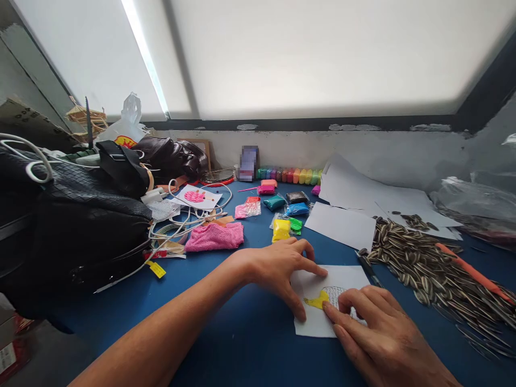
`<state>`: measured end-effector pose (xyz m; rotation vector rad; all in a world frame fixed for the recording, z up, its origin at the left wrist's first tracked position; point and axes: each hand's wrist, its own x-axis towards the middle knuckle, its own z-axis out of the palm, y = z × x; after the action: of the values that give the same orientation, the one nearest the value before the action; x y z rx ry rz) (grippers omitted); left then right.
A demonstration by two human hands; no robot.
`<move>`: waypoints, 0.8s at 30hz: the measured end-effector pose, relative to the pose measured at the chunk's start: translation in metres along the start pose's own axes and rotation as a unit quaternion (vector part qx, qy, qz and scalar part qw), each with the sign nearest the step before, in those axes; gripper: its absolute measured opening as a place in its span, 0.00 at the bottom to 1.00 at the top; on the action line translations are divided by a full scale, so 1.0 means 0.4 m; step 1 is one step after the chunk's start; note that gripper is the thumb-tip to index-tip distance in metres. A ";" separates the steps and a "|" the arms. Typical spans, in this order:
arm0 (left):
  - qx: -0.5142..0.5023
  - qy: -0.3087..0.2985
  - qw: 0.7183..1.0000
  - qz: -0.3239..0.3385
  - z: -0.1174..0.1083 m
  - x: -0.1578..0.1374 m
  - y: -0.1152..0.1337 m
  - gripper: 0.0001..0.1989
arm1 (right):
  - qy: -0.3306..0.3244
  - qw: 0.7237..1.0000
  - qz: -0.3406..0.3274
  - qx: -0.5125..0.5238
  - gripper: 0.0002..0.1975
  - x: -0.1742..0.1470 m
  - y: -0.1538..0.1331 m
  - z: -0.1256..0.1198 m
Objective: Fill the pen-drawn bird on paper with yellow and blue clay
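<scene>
A small white sheet of paper (314, 327) lies on the blue table in front of me. It bears a pen-drawn outline filled with small marks (334, 294), partly covered by my right hand. Yellow modelling clay (316, 301) is spread flat over the left part of that drawing. My left hand (282, 269) is open, thumb and fingertips apart, resting on the paper's left and upper area. With its index fingertip my right hand (374, 325) touches the edge of the yellow clay; its thumb is extended below and the other fingers are bent, nothing visibly held.
Sunflower seeds (419, 263) are heaped at right, beside a dark pen (368, 267). Bagged clay, including a yellow pack (281, 230), lies beyond my hands. A pink cloth (215, 236), white cable and black bag (72, 226) occupy the left. A phone (248, 163) leans by the wall.
</scene>
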<state>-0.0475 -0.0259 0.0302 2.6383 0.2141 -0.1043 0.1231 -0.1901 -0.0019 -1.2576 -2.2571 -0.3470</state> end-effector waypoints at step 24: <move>-0.006 -0.004 1.000 -0.001 -0.002 -0.001 0.005 0.39 | -0.054 0.998 0.041 -0.008 0.15 -0.017 0.006 0.019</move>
<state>-0.0477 -0.0274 0.0319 2.6259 0.2132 -0.1129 0.1257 -0.1902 -0.0121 -1.4041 -2.2880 -0.2738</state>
